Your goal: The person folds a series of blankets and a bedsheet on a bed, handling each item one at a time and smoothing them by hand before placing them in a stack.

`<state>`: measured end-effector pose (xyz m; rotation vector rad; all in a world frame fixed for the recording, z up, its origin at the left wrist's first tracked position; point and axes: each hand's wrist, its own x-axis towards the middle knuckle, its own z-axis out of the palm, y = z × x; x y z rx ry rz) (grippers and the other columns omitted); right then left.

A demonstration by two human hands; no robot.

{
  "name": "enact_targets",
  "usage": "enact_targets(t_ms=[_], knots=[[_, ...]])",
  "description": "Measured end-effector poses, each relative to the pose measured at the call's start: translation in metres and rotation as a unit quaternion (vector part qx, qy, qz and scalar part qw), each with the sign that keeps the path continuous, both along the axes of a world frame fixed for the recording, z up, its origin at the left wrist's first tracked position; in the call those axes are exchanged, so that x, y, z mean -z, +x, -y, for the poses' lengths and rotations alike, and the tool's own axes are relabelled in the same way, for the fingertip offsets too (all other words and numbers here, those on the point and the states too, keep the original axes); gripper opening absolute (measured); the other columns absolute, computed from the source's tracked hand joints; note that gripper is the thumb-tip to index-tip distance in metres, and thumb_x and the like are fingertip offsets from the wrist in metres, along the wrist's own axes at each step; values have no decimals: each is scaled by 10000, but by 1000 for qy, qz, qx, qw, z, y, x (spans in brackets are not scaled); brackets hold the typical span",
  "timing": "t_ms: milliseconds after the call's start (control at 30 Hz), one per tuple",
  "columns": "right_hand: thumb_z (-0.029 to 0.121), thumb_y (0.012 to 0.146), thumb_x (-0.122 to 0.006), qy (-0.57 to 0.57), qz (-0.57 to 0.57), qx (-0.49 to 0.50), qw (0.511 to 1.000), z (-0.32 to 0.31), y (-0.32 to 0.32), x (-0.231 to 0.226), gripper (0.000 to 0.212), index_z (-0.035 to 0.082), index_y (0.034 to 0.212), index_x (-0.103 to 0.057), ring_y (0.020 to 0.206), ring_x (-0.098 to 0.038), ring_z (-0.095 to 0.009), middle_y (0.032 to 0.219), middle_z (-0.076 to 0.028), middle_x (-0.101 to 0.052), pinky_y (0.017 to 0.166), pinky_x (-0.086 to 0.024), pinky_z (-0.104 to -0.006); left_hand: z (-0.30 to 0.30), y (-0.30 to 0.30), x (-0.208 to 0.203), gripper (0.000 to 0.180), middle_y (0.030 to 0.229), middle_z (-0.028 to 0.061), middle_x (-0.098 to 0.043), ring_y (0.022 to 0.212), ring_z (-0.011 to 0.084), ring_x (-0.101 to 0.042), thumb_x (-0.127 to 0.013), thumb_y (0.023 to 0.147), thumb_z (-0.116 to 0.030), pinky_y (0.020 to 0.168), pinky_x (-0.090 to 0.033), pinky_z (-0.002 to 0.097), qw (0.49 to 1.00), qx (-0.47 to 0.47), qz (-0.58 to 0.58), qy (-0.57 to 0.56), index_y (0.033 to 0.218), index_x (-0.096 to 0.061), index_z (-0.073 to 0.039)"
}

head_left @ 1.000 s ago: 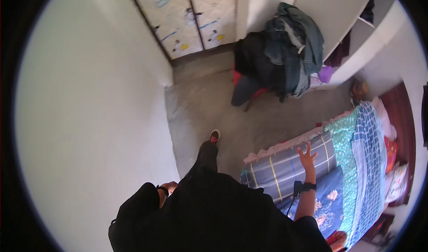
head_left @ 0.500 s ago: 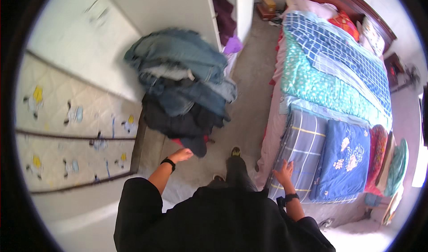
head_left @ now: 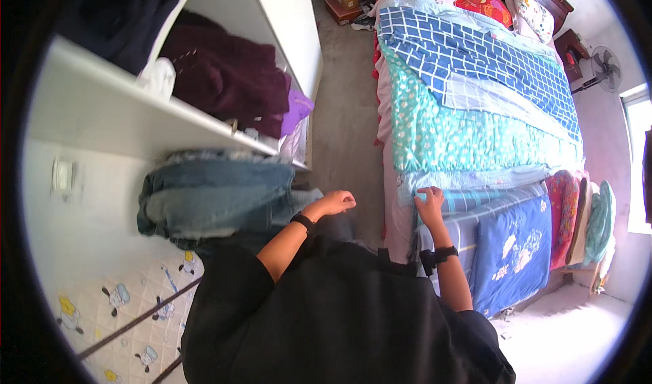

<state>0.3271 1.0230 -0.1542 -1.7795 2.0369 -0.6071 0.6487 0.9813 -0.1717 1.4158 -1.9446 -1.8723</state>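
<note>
Gripping striped blanket [head_left: 468, 200], fingers [head_left: 422, 195] hidden.

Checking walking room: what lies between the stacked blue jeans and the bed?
In the head view, bare grey floor separates the folded blue jeans pile from the quilt-covered bed.

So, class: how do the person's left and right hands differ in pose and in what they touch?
The left hand is curled loosely in the air beside the pile of jeans, touching nothing; the right hand presses on the striped blanket at the bed's edge. The left is over the floor, the right over the bed. Both wear dark wristbands.
</note>
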Motion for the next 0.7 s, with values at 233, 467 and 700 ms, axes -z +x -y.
enact_targets(t_ms=[233,467,700], knots=[[182,713,-650,112,217,61,968,163,-9,100,467,19,1108,-461,911,-543,-332,982,-208,-547,783,-431,-421,218,-6,86,195,741,59,-619,643,131,-586,-574,798,-216,595,-472,296,999,-26,8,-43,853,-600,-31],[293,726,-661,241,160,153,945,282,-51,132,540,-5,1125,-452,938,-544,-352,990,-241,-563,821,-423,-400,388,-11,130,197,725,79,-624,589,137,-584,-588,775,-206,548,-463,304,992,-37,119,1,831,-603,-18],[362,679,-696,185,44,209,959,469,-147,172,584,2,1092,-491,934,-507,-399,985,-242,-542,820,-409,-441,545,-68,117,248,756,129,-634,749,281,-610,-610,735,-242,664,-470,374,970,118,207,-35,836,-611,-15]])
